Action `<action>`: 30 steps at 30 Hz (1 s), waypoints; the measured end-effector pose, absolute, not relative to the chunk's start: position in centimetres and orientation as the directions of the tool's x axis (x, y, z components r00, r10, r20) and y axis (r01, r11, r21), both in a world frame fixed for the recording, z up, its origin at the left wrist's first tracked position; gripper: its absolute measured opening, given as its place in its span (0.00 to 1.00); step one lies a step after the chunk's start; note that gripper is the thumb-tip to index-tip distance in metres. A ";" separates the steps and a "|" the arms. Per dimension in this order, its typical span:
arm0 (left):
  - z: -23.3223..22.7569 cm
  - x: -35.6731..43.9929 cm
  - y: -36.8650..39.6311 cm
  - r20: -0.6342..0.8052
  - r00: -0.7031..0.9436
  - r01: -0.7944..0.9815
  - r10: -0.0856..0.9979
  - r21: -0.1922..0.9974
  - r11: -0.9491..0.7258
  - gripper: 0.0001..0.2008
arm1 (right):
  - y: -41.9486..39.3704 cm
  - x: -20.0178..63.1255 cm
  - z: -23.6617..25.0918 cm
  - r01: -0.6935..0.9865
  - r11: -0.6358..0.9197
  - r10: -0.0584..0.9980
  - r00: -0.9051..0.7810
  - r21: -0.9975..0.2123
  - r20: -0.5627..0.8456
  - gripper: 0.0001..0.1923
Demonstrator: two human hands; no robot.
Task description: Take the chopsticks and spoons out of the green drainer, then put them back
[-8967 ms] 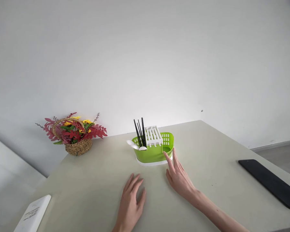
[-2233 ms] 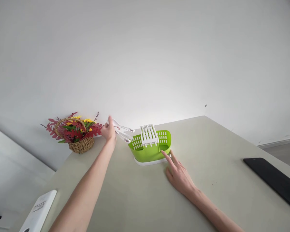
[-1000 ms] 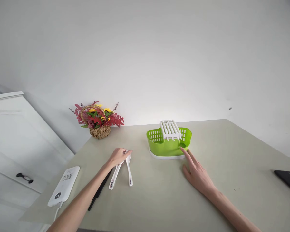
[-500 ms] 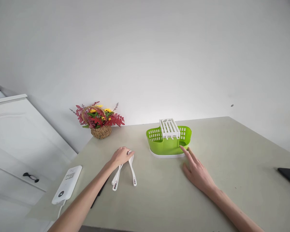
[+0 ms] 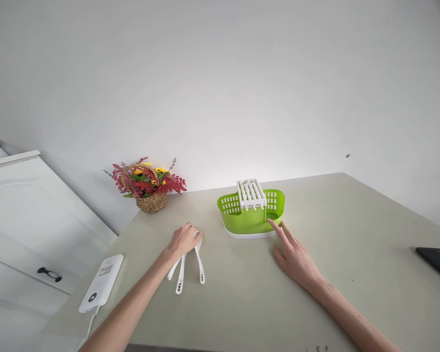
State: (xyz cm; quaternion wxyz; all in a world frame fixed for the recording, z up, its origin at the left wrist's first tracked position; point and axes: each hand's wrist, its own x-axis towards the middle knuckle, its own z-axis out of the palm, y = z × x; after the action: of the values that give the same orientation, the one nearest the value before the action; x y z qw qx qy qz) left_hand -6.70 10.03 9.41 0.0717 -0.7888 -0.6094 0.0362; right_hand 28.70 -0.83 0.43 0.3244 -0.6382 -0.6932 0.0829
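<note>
Several white spoons [image 5: 181, 279] lie fanned on the table, their handles toward me. My left hand [image 5: 184, 240] covers the bowl ends from above, its fingers curled down around them. The bowl of the rightmost spoon [image 5: 200, 259] shows at the fingertips; how many spoons are gripped is hidden. A green utensil basket [image 5: 245, 223] with a white slotted top piece [image 5: 252, 193] and a white base [image 5: 244, 236] stands to the right. My right hand [image 5: 295, 257] has its fingers stretched out, the fingertips touching the front right rim of the basket.
A wicker basket of artificial flowers [image 5: 151, 202] stands at the back left. On the left lies a white power bank [image 5: 101, 282] with a cable, beside a white cabinet [image 5: 18, 220]. A black flat object [image 5: 438, 261] rests at the right edge of the table [image 5: 249, 303].
The middle spoon's handle has swung right, away from the left one, under my left hand. A thin black item by my left forearm is now out of sight. The view has shifted slightly.
</note>
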 end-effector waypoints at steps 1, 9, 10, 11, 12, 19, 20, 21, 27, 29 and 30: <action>9.4 -6.6 9.9 0.033 0.249 0.956 0.968 -0.168 -0.240 0.22 | -0.8 28.7 0.5 0.829 0.172 0.940 0.024 -0.531 0.341 0.37; 9.1 -5.5 9.0 0.062 0.200 0.954 0.978 -0.240 -0.180 0.21 | -0.9 28.8 0.7 0.824 0.172 0.940 0.026 -0.540 0.339 0.36; 9.1 -5.4 9.0 0.063 0.196 0.953 0.979 -0.246 -0.175 0.22 | -0.9 28.8 0.7 0.823 0.174 0.940 0.024 -0.540 0.341 0.36; 9.1 -5.4 8.9 0.064 0.194 0.952 0.979 -0.252 -0.172 0.22 | -0.9 28.8 0.7 0.823 0.176 0.939 0.024 -0.540 0.342 0.36; 9.0 -5.3 8.9 0.064 0.191 0.951 0.979 -0.258 -0.169 0.22 | -0.9 28.8 0.7 0.823 0.176 0.939 0.025 -0.540 0.344 0.36; 8.9 -5.3 8.9 0.050 0.176 0.945 0.983 -0.288 -0.155 0.24 | -0.9 28.8 0.6 0.829 0.187 0.930 0.024 -0.527 0.367 0.37; 8.9 -5.2 8.9 0.047 0.174 0.945 0.984 -0.289 -0.153 0.25 | -0.9 28.8 0.6 0.830 0.183 0.931 0.026 -0.526 0.365 0.37; 8.9 -5.2 8.9 0.045 0.170 0.945 0.984 -0.290 -0.150 0.25 | -0.9 28.8 0.6 0.831 0.181 0.931 0.028 -0.527 0.364 0.37; 9.0 -5.0 8.9 0.042 0.163 0.948 0.986 -0.285 -0.144 0.25 | -1.0 28.8 0.6 0.821 0.189 0.928 0.031 -0.538 0.372 0.37; 9.0 -4.9 8.9 0.045 0.164 0.948 0.985 -0.283 -0.145 0.25 | -1.0 28.8 0.6 0.815 0.194 0.926 0.032 -0.547 0.376 0.37; 9.1 -4.9 8.9 0.048 0.163 0.949 0.985 -0.282 -0.144 0.25 | -1.0 28.8 0.6 0.811 0.197 0.925 0.032 -0.550 0.379 0.37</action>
State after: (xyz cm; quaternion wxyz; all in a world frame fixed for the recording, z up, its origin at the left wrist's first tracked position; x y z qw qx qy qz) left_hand -4.86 8.85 9.07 0.1240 -0.7526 -0.6425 0.0740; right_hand 28.85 -1.00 0.60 0.3485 -0.6283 -0.6908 0.0814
